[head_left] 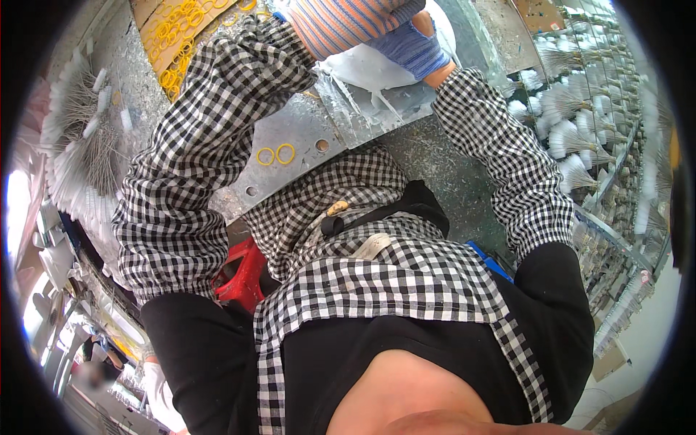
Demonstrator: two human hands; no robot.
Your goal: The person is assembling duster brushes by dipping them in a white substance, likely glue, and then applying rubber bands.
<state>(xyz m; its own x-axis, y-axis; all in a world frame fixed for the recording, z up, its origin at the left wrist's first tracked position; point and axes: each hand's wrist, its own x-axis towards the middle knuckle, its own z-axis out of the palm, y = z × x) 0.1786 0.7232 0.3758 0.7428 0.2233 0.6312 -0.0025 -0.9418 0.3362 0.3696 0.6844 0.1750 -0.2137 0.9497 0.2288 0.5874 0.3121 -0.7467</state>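
Observation:
Both of my hands are at the upper edge of the head view, close together over a smeared white mass (362, 70) on a grey metal sheet (417, 107). My left hand (348, 25) wears an orange and blue striped knit glove and lies partly in front of my right. A blue knit glove covers my right hand (415, 51), with some bare skin showing at a finger. The fingers of both hands are hidden or cut off, so what they hold cannot be made out. White drips run down the sheet towards me.
Two yellow rings (286, 154) lie on the metal tabletop (290, 130), near its round holes. More yellow rings (177, 29) cover cardboard at the upper left. White-tipped wire bundles (90, 138) stand at left; similar ones fill a rack (580, 138) at right. A red stool (243, 275) is below.

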